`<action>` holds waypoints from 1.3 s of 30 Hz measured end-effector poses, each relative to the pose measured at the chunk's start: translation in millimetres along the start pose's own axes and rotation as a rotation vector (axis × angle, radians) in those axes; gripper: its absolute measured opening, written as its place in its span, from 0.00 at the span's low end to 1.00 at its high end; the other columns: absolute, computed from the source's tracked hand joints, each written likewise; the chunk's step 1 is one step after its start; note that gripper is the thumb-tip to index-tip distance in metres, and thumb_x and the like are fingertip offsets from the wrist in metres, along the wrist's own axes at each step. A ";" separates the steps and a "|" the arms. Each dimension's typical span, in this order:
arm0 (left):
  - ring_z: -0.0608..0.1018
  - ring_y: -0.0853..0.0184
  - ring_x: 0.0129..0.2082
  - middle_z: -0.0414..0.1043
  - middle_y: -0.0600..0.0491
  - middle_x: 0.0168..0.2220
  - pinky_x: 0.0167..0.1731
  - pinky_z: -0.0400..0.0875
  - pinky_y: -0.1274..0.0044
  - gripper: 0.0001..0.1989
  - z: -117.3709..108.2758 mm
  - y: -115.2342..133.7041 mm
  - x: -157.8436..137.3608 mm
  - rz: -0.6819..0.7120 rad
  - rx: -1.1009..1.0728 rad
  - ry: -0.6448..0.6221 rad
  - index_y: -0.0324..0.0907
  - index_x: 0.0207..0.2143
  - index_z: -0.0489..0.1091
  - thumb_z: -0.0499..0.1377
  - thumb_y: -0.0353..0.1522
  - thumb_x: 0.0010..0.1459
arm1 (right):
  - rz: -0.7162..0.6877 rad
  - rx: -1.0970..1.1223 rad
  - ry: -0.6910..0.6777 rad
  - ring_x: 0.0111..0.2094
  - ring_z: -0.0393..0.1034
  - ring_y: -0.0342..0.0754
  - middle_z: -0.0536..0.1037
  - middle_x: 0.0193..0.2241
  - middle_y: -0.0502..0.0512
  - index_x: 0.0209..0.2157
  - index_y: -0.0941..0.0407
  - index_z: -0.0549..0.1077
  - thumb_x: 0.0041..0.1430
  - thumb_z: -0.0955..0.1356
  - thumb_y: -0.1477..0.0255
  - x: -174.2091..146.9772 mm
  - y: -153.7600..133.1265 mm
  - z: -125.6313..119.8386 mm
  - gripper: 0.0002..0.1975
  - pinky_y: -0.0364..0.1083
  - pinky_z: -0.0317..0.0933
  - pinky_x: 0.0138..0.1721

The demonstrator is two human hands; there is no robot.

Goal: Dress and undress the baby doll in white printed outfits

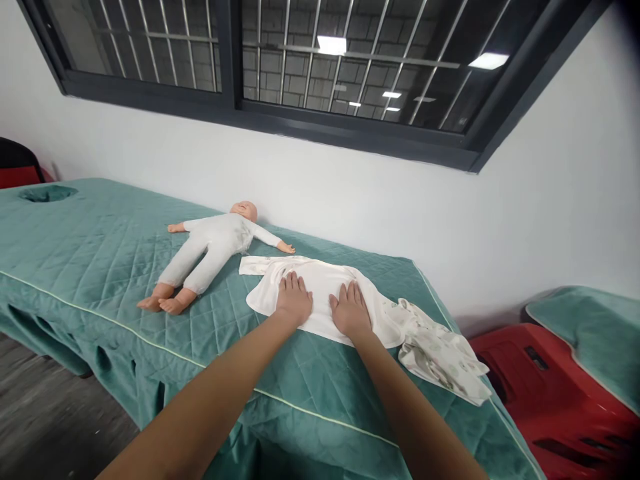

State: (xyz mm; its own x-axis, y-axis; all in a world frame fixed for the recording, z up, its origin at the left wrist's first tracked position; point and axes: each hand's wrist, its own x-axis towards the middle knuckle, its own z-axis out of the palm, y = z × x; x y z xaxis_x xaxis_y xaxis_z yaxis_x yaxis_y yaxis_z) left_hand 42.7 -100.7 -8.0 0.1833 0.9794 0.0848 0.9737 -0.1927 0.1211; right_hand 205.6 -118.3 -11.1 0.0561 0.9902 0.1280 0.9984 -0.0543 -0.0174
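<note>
White garment [321,283] beneath left hand [295,297] and right hand [352,311]

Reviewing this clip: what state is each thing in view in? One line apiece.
Left hand: open, palm down on the garment.
Right hand: open, palm down on the garment.
Garment: white part spread mostly flat, patterned end bunched.
Doll: dressed in white, on its back, arms spread, feet bare.
Bed: draped in a green quilted cover.
Window: looks shut; latch unclear.
Red plastic seat: partly covered by green fabric.
</note>
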 end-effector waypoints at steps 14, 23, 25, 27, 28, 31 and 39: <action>0.49 0.52 0.69 0.46 0.33 0.68 0.66 0.44 0.61 0.31 -3.9 -1.4 -26.2 0.066 -0.038 0.053 0.24 0.65 0.54 0.39 0.38 0.67 | -0.038 -0.018 -0.025 0.69 0.41 0.60 0.49 0.68 0.71 0.66 0.69 0.52 0.69 0.51 0.61 -29.9 -9.0 -11.7 0.33 0.54 0.40 0.66; 0.54 0.55 0.68 0.54 0.38 0.66 0.66 0.46 0.59 0.29 -2.0 -9.6 -70.6 0.199 -0.079 0.159 0.28 0.63 0.58 0.40 0.38 0.68 | -0.194 0.042 -0.011 0.69 0.43 0.59 0.50 0.67 0.69 0.66 0.67 0.54 0.69 0.52 0.60 -71.3 -13.6 -20.1 0.32 0.56 0.42 0.66; 0.55 0.56 0.68 0.56 0.42 0.66 0.65 0.46 0.57 0.27 -0.5 -20.1 -83.0 0.248 -0.120 0.216 0.33 0.62 0.61 0.40 0.38 0.68 | -0.258 0.088 0.003 0.69 0.42 0.57 0.50 0.68 0.67 0.66 0.66 0.55 0.69 0.53 0.59 -85.9 -12.7 -21.5 0.32 0.56 0.42 0.66; 0.54 0.57 0.68 0.58 0.47 0.66 0.65 0.47 0.56 0.24 -0.4 -38.8 -87.8 0.265 -0.170 0.280 0.39 0.61 0.63 0.42 0.39 0.68 | -0.325 0.158 -0.007 0.69 0.41 0.56 0.50 0.68 0.65 0.66 0.64 0.56 0.68 0.55 0.59 -98.5 -10.1 -23.1 0.32 0.56 0.42 0.67; 0.55 0.58 0.67 0.59 0.49 0.65 0.65 0.48 0.57 0.23 -0.8 -51.0 -86.1 0.245 -0.195 0.318 0.42 0.60 0.64 0.43 0.38 0.68 | -0.358 0.205 -0.022 0.69 0.40 0.55 0.50 0.68 0.63 0.66 0.63 0.56 0.68 0.56 0.58 -103.1 -8.6 -24.0 0.32 0.57 0.42 0.67; 0.63 0.58 0.63 0.66 0.46 0.60 0.63 0.55 0.61 0.21 -2.7 -92.8 -66.6 0.057 -0.256 0.422 0.40 0.57 0.66 0.47 0.35 0.66 | -0.411 0.397 -0.086 0.69 0.43 0.52 0.52 0.68 0.58 0.66 0.57 0.56 0.67 0.59 0.58 -106.9 -7.3 -27.5 0.31 0.56 0.44 0.67; 0.70 0.49 0.54 0.70 0.41 0.54 0.51 0.66 0.59 0.20 -7.7 -140.8 -1.4 -0.385 -0.241 0.416 0.39 0.54 0.67 0.50 0.38 0.64 | -0.305 0.836 -0.028 0.59 0.62 0.49 0.66 0.60 0.55 0.59 0.52 0.64 0.64 0.63 0.64 -23.9 -66.8 -38.5 0.23 0.51 0.60 0.59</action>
State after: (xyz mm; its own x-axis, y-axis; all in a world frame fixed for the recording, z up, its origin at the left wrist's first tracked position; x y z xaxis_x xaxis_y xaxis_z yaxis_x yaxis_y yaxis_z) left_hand -95.8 -75.4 -17.5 -0.2910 0.8852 0.3631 0.8928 0.1148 0.4355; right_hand 137.9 -143.3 25.2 -0.2222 0.9495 0.2214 0.6354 0.3133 -0.7058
